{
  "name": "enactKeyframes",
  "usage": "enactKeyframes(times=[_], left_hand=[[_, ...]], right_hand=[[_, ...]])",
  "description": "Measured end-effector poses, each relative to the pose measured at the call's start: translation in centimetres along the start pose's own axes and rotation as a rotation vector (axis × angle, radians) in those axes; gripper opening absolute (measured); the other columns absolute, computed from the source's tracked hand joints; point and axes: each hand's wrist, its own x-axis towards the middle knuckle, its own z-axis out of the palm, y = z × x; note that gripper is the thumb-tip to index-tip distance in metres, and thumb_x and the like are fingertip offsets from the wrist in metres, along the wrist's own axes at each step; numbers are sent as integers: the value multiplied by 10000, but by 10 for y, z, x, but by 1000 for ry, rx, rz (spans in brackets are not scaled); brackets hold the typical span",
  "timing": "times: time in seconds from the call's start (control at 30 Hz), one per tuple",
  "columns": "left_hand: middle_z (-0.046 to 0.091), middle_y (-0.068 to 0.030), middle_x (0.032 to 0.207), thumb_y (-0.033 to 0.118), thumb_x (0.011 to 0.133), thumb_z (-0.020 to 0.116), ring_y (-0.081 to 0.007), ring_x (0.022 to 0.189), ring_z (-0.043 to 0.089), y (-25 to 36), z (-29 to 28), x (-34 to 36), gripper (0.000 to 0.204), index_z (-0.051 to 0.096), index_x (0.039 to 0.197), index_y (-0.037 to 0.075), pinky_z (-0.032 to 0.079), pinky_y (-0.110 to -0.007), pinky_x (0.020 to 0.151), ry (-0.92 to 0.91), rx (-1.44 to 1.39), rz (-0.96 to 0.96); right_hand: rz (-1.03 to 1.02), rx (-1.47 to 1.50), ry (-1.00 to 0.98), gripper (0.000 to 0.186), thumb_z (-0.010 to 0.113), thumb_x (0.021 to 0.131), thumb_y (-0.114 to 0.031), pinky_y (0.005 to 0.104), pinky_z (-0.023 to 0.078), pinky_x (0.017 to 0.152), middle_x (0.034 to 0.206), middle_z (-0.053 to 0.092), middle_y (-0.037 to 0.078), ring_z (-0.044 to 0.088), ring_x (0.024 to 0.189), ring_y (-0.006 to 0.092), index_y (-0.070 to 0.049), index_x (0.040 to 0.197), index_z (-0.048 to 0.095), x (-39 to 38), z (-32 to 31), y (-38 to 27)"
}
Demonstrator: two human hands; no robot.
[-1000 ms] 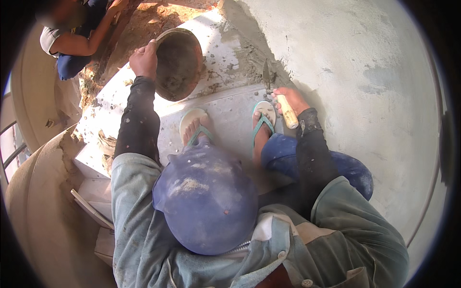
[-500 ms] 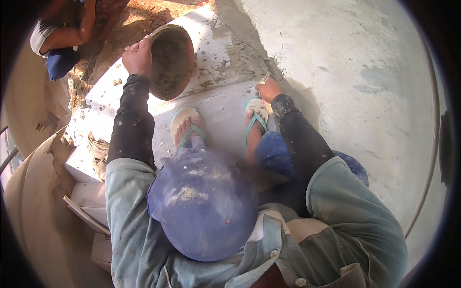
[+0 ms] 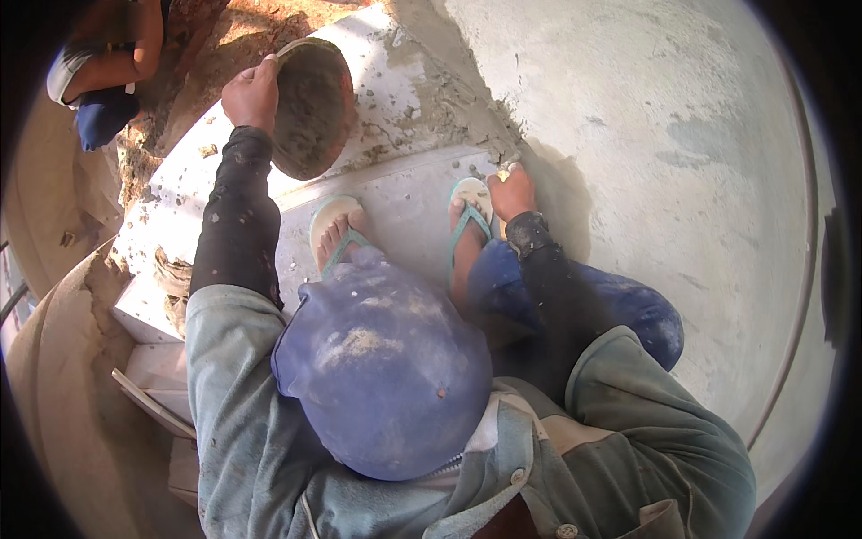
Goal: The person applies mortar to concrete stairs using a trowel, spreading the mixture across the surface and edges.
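From my end of the feed, I have the left hand [image 3: 251, 92] at the upper left, clenched on the rim of a round bucket [image 3: 341, 135], with the thumb along the edge. The bucket leans with its mouth turned toward my camera, and grey wet mortar [image 3: 308, 106] lies inside it. I cannot tell whether its base rests on the white slab [image 3: 382, 135] behind the feet.

My right hand [image 3: 514, 193] is closed around a pale-handled trowel [image 3: 504, 171], just beside the right flip-flop [image 3: 471, 211]. The hand hides most of the tool, so I cannot make out the blade or whether it touches anything. Just above that hand, a band of spread mortar [image 3: 462, 99] runs along the slab where it meets the pale plastered wall [image 3: 682, 234]; a darker patch [image 3: 566, 193] marks the wall near my knuckles.

The left flip-flop [image 3: 337, 229] stands below the bucket, well apart from the right one, both with green straps. Blue trousers [image 3: 628, 305] cover the bent legs. Over to the left lies a crumpled scrap [image 3: 172, 277] on the slab, and a co-worker [image 3: 112, 72] crouches beyond, near reddish soil [image 3: 251, 27].
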Motion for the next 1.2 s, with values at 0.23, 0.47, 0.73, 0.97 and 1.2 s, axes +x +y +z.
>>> enactKeyframes(times=[0.23, 0.47, 0.73, 0.97, 1.2], left_hand=[[727, -95, 742, 472, 794, 711, -189, 701, 675, -5, -6, 5, 468, 774, 887, 18, 518, -317, 741, -6, -29, 15], [712, -71, 710, 471, 790, 716, -170, 681, 657, -1, -18, 3, 463, 773, 866, 18, 514, -310, 734, -26, -31, 5], [668, -25, 693, 451, 805, 732, -132, 649, 591, -3, -17, -2, 448, 761, 844, 6, 479, -289, 670, 19, -92, 61], [643, -1, 673, 440, 817, 736, -104, 629, 556, -5, -12, -4, 439, 756, 845, 3, 465, -276, 636, 54, -100, 79], [598, 21, 648, 438, 820, 748, -83, 605, 507, -15, -12, 10, 437, 733, 784, 3, 429, -277, 590, 55, -122, 93]], right_hand=[[60, -6, 53, 597, 639, 846, -334, 525, 465, 961, 1147, 636, 320, 592, 1114, 484, 12, 1315, 508, -29, -12, -12], [-12, -207, -34, 529, 628, 839, -317, 532, 492, 904, 1066, 672, 289, 634, 1039, 464, 4, 1254, 559, -36, -34, -17], [-47, -395, -806, 361, 617, 903, -248, 425, 530, 553, 821, 658, 193, 670, 653, 285, 78, 1052, 574, 37, -102, -80], [246, -306, -793, 326, 536, 978, -257, 377, 506, 472, 731, 603, 128, 622, 556, 234, 68, 976, 562, 70, -114, -95], [-397, -527, -593, 369, 534, 932, -220, 450, 547, 556, 696, 646, 260, 700, 600, 358, 121, 811, 603, 5, -91, -18]])
